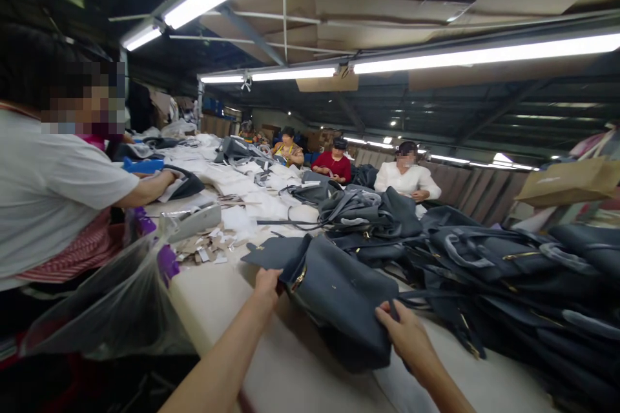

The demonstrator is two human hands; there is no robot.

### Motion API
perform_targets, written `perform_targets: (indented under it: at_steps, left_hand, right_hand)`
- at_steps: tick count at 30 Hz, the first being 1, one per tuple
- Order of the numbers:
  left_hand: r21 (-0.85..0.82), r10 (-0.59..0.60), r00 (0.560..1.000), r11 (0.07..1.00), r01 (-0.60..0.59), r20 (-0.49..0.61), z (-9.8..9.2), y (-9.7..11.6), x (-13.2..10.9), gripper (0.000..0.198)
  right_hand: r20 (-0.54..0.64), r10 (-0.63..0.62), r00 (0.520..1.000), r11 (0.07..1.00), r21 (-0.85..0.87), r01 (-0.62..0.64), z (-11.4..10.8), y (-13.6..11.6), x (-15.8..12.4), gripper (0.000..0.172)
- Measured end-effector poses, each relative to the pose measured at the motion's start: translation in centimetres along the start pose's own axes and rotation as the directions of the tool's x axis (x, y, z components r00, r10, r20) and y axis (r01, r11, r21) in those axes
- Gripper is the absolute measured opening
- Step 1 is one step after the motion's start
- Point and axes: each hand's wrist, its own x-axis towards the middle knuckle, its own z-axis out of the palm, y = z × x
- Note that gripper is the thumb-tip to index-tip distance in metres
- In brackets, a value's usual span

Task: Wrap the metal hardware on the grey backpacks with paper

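Over a cream desk (206,297), my left fingers (268,277) and right fingers (384,317) grip a navy leathery bag (334,287); dark three-o'clock straps (417,297) could snag it.

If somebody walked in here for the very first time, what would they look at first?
Probably the dark bag front and middle, with the left hand and right hand holding opposite sides of it. Next might be the big heap of bags on the right of the table, then the bright lights overhead.
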Motion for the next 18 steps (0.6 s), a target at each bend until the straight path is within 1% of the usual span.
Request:
perform_targets:
  at_steps: [1, 2, 3, 4, 6, 7, 8, 10, 11, 12, 13, 15, 16, 18]
  left_hand:
    - [0.042, 0.096, 0.995, 0.994, -0.097, 0.025, 0.7, 0.7, 0.1, 0.034]
    - [0.09, 0.194, 0.979, 0.976, -0.199, 0.063, 1.3, 1.6, 0.0, 0.041]
    - [0.138, 0.28, 0.953, 0.946, -0.294, 0.116, 1.8, 2.6, -0.4, 0.046]
    - [0.174, 0.34, 0.923, 0.913, -0.37, 0.179, 2.2, 3.5, -1.0, 0.047]
    - [0.232, 0.403, 0.863, 0.848, -0.478, 0.306, 2.6, 5.1, -2.6, 0.042]
    - [0.285, 0.423, 0.816, 0.788, -0.546, 0.395, 2.5, 5.7, -3.5, 0.038]
    - [0.341, 0.427, 0.754, 0.704, -0.624, 0.499, 2.4, 6.0, -4.4, 0.036]
    - [0.407, 0.378, 0.618, 0.503, -0.762, 0.689, 1.8, 6.2, -5.9, 0.034]
    - [0.413, 0.345, 0.56, 0.415, -0.811, 0.753, 1.5, 6.2, -6.3, 0.035]
    - [0.41, 0.325, 0.524, 0.358, -0.839, 0.787, 1.1, 6.2, -6.6, 0.036]
    - [0.405, 0.329, 0.513, 0.343, -0.847, 0.793, 0.7, 6.2, -6.6, 0.037]
    - [0.409, 0.352, 0.518, 0.339, -0.847, 0.78, 0.0, 6.4, -6.4, 0.039]
    - [0.416, 0.357, 0.525, 0.341, -0.843, 0.772, -0.3, 6.6, -6.2, 0.04]
    - [0.425, 0.347, 0.555, 0.384, -0.82, 0.756, -0.7, 7.1, -5.8, 0.04]
  right_hand:
    - [0.039, 0.014, 0.999, 1.0, 0.024, -0.015, 0.7, 0.3, -0.5, 0.018]
    - [0.079, 0.029, 0.996, 0.998, 0.052, -0.033, 1.5, 0.6, -1.0, 0.019]
    - [0.117, 0.044, 0.992, 0.995, 0.08, -0.054, 2.3, 0.8, -1.5, 0.02]
    - [0.151, 0.059, 0.987, 0.991, 0.11, -0.076, 3.1, 1.0, -2.0, 0.022]
    - [0.208, 0.086, 0.974, 0.977, 0.172, -0.123, 4.4, 1.3, -2.9, 0.024]
    - [0.234, 0.099, 0.967, 0.968, 0.205, -0.148, 4.9, 1.3, -3.2, 0.025]
    - [0.258, 0.112, 0.96, 0.956, 0.237, -0.176, 5.2, 1.3, -3.5, 0.025]
    - [0.299, 0.143, 0.944, 0.926, 0.296, -0.234, 5.4, 1.2, -3.9, 0.024]
    - [0.317, 0.162, 0.935, 0.909, 0.321, -0.266, 5.2, 1.1, -4.0, 0.022]
    - [0.333, 0.182, 0.925, 0.89, 0.344, -0.299, 4.8, 1.0, -4.1, 0.02]
    - [0.346, 0.203, 0.916, 0.87, 0.365, -0.331, 4.3, 1.0, -4.1, 0.018]
    - [0.364, 0.236, 0.901, 0.832, 0.403, -0.381, 2.8, 1.0, -4.1, 0.017]
    - [0.365, 0.245, 0.898, 0.818, 0.419, -0.394, 2.0, 1.0, -4.1, 0.017]
    - [0.352, 0.228, 0.908, 0.786, 0.484, -0.386, 0.5, 0.8, -4.0, 0.019]
